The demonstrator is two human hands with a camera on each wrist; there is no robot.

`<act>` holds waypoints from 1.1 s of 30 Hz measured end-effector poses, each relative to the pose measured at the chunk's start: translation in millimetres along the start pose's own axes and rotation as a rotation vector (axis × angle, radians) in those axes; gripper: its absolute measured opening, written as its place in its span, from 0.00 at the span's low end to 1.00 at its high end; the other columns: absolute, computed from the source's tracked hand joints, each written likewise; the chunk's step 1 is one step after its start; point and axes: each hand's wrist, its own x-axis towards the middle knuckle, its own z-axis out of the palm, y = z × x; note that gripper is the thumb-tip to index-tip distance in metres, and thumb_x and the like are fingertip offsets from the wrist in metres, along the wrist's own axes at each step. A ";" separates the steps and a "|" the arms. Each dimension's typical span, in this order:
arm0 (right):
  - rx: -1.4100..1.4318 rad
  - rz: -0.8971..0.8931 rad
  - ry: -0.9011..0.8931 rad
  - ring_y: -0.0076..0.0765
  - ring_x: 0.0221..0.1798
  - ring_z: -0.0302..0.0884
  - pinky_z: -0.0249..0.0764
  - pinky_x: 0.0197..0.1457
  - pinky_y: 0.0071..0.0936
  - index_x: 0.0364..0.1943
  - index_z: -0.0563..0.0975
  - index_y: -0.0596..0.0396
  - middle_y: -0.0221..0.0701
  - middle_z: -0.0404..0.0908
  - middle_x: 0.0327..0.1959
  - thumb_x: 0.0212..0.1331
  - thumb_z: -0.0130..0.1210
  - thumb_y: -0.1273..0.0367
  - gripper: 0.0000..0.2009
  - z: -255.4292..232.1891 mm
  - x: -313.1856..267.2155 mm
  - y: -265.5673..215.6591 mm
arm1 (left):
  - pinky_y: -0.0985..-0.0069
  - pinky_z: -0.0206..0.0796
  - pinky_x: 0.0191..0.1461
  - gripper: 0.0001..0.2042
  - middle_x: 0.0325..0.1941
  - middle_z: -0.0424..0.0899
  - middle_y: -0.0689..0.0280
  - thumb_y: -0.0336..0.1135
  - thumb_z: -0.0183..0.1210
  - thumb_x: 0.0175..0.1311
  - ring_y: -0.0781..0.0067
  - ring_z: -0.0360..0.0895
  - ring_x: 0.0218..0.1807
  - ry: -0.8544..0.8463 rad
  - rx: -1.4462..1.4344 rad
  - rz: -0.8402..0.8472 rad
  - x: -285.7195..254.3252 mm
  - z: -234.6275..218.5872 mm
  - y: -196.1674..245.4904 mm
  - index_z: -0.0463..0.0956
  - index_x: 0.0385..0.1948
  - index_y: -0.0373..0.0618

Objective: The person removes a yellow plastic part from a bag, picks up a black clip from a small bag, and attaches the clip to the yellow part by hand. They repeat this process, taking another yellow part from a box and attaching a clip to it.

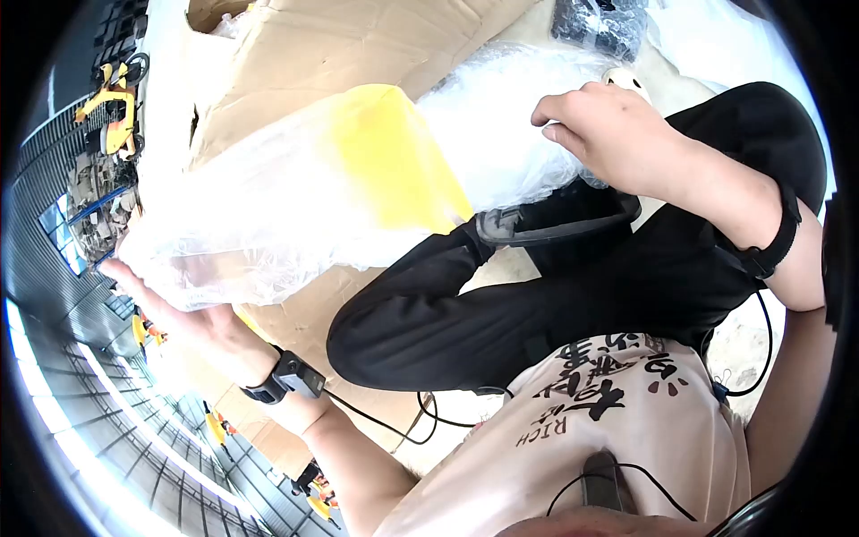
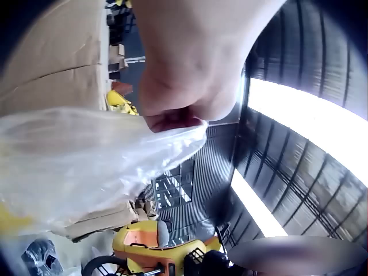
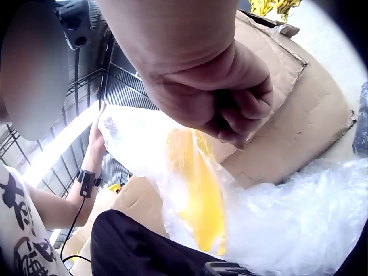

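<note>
A clear plastic bag (image 1: 250,210) stretches across the head view, with a yellow piece (image 1: 380,166) showing inside it. My left hand (image 1: 215,327) grips the bag's far end at the left; in the left wrist view the edge of the plastic meets its curled fingers (image 2: 172,121). On the other side, my right hand (image 1: 613,134) hovers above crumpled clear plastic wrap (image 1: 501,116). Its fingers (image 3: 247,106) are curled in toward the palm, with nothing seen in them. In the right wrist view the yellow piece lies beneath that hand.
A big cardboard box (image 1: 331,54) lies behind the bag. Dark items in clear wrap (image 1: 599,27) are at the top right. My crossed legs in black trousers (image 1: 429,331) and a black shoe (image 1: 573,219) are close below. Yellow bikes (image 2: 144,250) stand farther off in the hall.
</note>
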 end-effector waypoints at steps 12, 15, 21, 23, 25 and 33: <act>0.189 0.108 -0.061 0.52 0.54 0.78 0.71 0.60 0.44 0.55 0.75 0.59 0.46 0.83 0.43 0.68 0.50 0.65 0.16 -7.3 7.7 -10.3 | 0.53 0.69 0.63 0.24 0.56 0.78 0.52 0.59 0.43 0.74 0.55 0.74 0.61 -0.808 -0.467 -0.280 -2.8 -21.5 -0.4 0.70 0.52 0.47; 0.317 0.005 0.045 0.50 0.34 0.78 0.73 0.42 0.39 0.61 0.70 0.60 0.44 0.79 0.28 0.68 0.52 0.68 0.19 14.5 10.3 -4.8 | 0.65 0.77 0.48 0.22 0.41 0.80 0.61 0.59 0.37 0.76 0.71 0.80 0.44 -0.902 -0.322 -0.127 -16.6 -6.7 3.6 0.69 0.42 0.49; 0.405 -0.016 0.219 0.46 0.31 0.74 0.72 0.42 0.38 0.66 0.66 0.59 0.44 0.77 0.28 0.70 0.51 0.68 0.22 15.8 18.8 -15.4 | 0.81 0.68 0.29 0.22 0.28 0.73 0.68 0.58 0.34 0.77 0.84 0.72 0.28 -0.849 -0.246 -0.053 -39.5 31.3 -10.8 0.66 0.36 0.51; 0.525 -0.039 0.145 0.38 0.29 0.71 0.71 0.39 0.34 0.66 0.66 0.58 0.39 0.75 0.26 0.70 0.51 0.67 0.22 10.5 22.5 -17.5 | 0.84 0.63 0.24 0.22 0.24 0.70 0.72 0.59 0.34 0.77 0.85 0.68 0.22 -0.837 -0.169 0.023 -45.4 39.4 -17.5 0.65 0.36 0.52; 0.567 -0.079 0.111 0.31 0.29 0.70 0.70 0.37 0.30 0.64 0.69 0.58 0.35 0.75 0.26 0.71 0.51 0.68 0.20 12.6 26.1 -19.4 | 0.86 0.58 0.20 0.20 0.21 0.67 0.74 0.57 0.36 0.78 0.86 0.64 0.17 -0.901 -0.101 0.018 -53.0 56.1 -18.8 0.65 0.35 0.52; 1.149 -0.271 -0.305 0.15 0.26 0.59 0.61 0.30 0.17 0.46 0.79 0.62 0.19 0.68 0.24 0.73 0.47 0.69 0.11 -28.3 17.4 -44.4 | 0.75 0.69 0.59 0.34 0.61 0.75 0.57 0.46 0.56 0.71 0.72 0.74 0.59 -0.471 0.031 -0.280 -23.3 80.0 -50.2 0.52 0.73 0.42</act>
